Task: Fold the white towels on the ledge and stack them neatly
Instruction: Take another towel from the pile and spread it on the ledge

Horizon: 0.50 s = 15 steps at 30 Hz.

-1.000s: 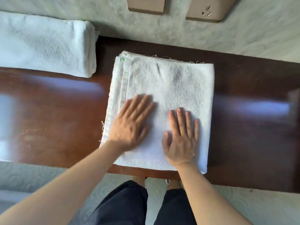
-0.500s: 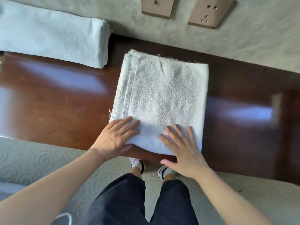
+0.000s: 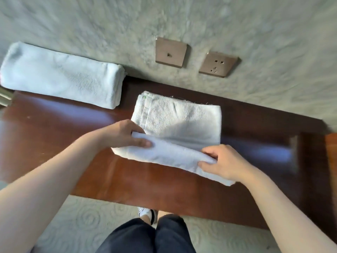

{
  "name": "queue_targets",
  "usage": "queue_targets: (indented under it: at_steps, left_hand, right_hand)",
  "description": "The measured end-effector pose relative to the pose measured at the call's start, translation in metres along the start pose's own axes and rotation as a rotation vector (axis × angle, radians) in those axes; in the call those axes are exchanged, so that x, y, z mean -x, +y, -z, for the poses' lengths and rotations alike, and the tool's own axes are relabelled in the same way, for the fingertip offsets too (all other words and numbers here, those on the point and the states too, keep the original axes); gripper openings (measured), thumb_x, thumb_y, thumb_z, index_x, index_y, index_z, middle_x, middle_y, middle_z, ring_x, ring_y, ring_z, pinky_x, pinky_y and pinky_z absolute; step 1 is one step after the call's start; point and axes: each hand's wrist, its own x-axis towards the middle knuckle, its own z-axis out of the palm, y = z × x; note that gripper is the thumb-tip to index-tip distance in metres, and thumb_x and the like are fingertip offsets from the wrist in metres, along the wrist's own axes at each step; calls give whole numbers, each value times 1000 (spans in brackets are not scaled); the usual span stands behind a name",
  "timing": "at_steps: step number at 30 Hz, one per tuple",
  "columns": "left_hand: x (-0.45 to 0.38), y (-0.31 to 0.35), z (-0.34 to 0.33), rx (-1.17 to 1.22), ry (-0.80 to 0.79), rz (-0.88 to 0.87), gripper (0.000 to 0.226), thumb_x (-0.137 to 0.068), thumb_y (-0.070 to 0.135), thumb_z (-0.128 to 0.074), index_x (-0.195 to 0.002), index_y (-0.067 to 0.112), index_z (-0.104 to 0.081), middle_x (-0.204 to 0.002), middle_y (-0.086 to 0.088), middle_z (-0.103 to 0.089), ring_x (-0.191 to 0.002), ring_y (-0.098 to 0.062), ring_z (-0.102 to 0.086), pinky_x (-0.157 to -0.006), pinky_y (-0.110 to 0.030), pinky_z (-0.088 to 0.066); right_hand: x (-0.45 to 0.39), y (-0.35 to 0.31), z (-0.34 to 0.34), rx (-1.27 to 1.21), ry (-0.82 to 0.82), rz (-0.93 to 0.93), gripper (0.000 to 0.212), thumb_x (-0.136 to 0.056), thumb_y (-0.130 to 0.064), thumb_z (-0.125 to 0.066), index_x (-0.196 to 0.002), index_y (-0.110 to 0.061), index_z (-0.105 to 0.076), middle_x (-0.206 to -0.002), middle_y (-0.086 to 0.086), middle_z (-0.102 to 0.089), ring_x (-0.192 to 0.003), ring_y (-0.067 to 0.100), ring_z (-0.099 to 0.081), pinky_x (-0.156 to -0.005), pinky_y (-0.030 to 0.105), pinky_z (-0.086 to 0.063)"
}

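On the ledge [image 3: 54, 143], near the wall [image 3: 237, 33], the towel [image 3: 182, 121] lies with its long axis running left to right, its far half flat on the wood and its near edge lifted off the surface. The left hand [image 3: 124, 133] pinches the near-left corner, thumb on top and fingers curled under; the right hand [image 3: 222, 164] grips the near-right corner the same way. Between them the raised edge forms a thick, soft roll that slants from upper left to lower right. The towel is white terry, nubby and several layers thick, with a flat woven band and a small green mark along its left side and loose threads fraying at the far edge. A second towel [image 3: 60, 75], already folded into a long rounded bundle, lies to the far left against the wall, also running left to right, well apart from the first. The ledge is glossy reddish-brown wood with bright reflections. The wall is pale and textured, carrying two square bronze-coloured plates [image 3: 171, 52].
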Motion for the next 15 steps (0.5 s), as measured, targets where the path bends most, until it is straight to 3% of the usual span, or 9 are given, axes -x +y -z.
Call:
queue_targets:
  at_steps: [2, 4, 7, 8, 10, 12, 15]
  left_hand:
    - [-14, 8, 21, 96, -85, 20, 59, -64, 78, -72, -88, 25, -78, -90, -4, -75, -90, -22, -71, -86, -43, -55]
    - [-31, 14, 40, 188, -129, 35, 63, -62, 80, -74, -88, 22, -79, -89, -7, -75, -86, -25, -72, -83, -41, -55]
    - [-63, 16, 62, 253, -78, 51, 76, -57, 82, -75, -89, 12, -78, -87, -12, -72, -81, -24, -69, -79, -39, -55]
    - [-73, 16, 69, 274, -54, 64, 73, -57, 79, -76, -88, 13, -78, -88, -12, -73, -81, -23, -70, -79, -39, -57]
    - [-91, 15, 80, 291, -10, 91, 60, -56, 78, -74, -76, 22, -78, -75, -1, -71, -73, -15, -69, -71, -33, -57]
    - [-108, 16, 88, 245, 29, 124, 50, -64, 79, -73, -62, 28, -73, -61, 9, -61, -62, -10, -59, -64, -28, -48]
    - [-133, 14, 87, 118, 177, 180, 43, -77, 67, -69, -64, 26, -72, -59, 8, -56, -64, -13, -53, -63, -28, -40]
  right_hand:
    - [-21, -4, 31, -51, -96, 6, 32, -83, -38, -75, -71, -12, -62, -57, -9, -42, -55, 5, -35, -57, 31, -29]
    - [-48, -3, 60, -135, -181, -11, 30, -78, -46, -79, -75, -17, -70, -63, -9, -51, -62, 4, -45, -62, 29, -34]
    - [-90, 3, 97, -170, -196, -23, 84, -56, -75, -80, -96, -2, -69, -77, 7, -62, -73, 15, -52, -70, 34, -37]
    - [-103, 4, 107, -163, -194, -38, 88, -55, -79, -78, -98, -2, -70, -79, 12, -65, -75, 16, -53, -71, 34, -38]
    - [-128, 8, 122, -80, -166, -49, 63, -67, -73, -76, -93, -15, -76, -75, 4, -69, -74, 13, -56, -71, 31, -40]
    - [-153, 11, 129, 15, -80, -68, 36, -81, -62, -71, -80, -27, -75, -68, -10, -65, -71, 11, -57, -66, 29, -40]
    - [-181, 22, 119, 193, 45, -113, 41, -87, -65, -63, -82, -26, -71, -77, -4, -67, -77, 17, -63, -61, 29, -41]
